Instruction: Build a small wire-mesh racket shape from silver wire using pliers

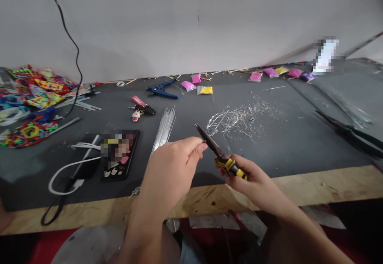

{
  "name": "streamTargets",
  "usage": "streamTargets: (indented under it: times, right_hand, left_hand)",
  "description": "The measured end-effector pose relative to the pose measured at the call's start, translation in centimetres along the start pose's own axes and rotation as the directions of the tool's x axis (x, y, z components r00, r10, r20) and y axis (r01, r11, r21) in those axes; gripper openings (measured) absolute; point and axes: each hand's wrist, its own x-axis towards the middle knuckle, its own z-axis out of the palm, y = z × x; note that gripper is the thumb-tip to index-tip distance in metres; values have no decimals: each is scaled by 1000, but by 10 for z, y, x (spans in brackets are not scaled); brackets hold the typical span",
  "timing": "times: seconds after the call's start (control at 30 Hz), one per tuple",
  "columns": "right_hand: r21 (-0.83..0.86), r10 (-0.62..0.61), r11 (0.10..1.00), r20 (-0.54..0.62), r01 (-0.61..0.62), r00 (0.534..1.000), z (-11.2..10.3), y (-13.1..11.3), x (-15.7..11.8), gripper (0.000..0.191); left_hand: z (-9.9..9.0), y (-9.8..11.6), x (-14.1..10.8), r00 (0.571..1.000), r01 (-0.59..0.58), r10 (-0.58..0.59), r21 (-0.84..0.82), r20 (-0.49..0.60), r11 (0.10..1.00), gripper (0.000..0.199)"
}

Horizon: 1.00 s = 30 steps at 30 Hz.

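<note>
My right hand (245, 174) is wrapped round the yellow and black handles of a pair of long-nose pliers (213, 144), whose dark jaws point up and left. My left hand (176, 164) is closed in a pinch just left of those jaws. A tiny end of what looks like metal wire (204, 140) shows between its fingertips and the jaws; the rest is hidden in the hand. Behind the left hand lies a bundle of straight silvery wires (165, 126). Beyond the pliers, bent wire pieces (224, 121) and small clippings are scattered over the dark tabletop (191, 110).
Blue pliers (163, 90), keys (140, 107) and small pink and yellow packets (188, 85) lie toward the wall. A phone (131, 156) with a white cable is at left, beside colourful packets (42, 86). Dark-handled pliers (350, 132) lie right. A wooden edge (323, 180) runs along the front.
</note>
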Motion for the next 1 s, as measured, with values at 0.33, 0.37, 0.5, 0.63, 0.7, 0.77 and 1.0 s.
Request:
streamTargets:
  times: [0.33, 0.37, 0.5, 0.63, 0.7, 0.77, 1.0]
  right_hand:
    - [-99, -80, 993, -171, 64, 982, 5, 6, 9, 15]
    - [-68, -87, 995, -164, 77, 983, 5, 6, 10, 19]
    - [-78, -79, 995, -142, 69, 987, 0, 5, 14, 36]
    - [-195, -67, 980, -150, 37, 986, -8, 5, 17, 28]
    - [-196, -73, 980, -161, 40, 984, -12, 6, 19, 27]
    - [-184, -72, 982, -168, 40, 983, -14, 7, 20, 24]
    - [-141, -50, 990, -194, 23, 980, -20, 5, 24, 15]
  left_hand:
    - [9, -2, 4, 996, 86, -85, -122, 16, 989, 28]
    - [9, -2, 4, 996, 87, -85, -129, 14, 988, 27]
    - [5, -4, 2, 997, 76, -75, -84, 19, 994, 26]
    - [-3, -8, -1, 997, 51, -52, -16, -60, 999, 22]
    - [-8, -8, -4, 989, 40, -42, -17, -140, 999, 21]
    - [-13, -7, -9, 972, 33, -40, -36, -231, 999, 20]
    - [-13, 4, -27, 985, -37, 2, -194, -174, 980, 12]
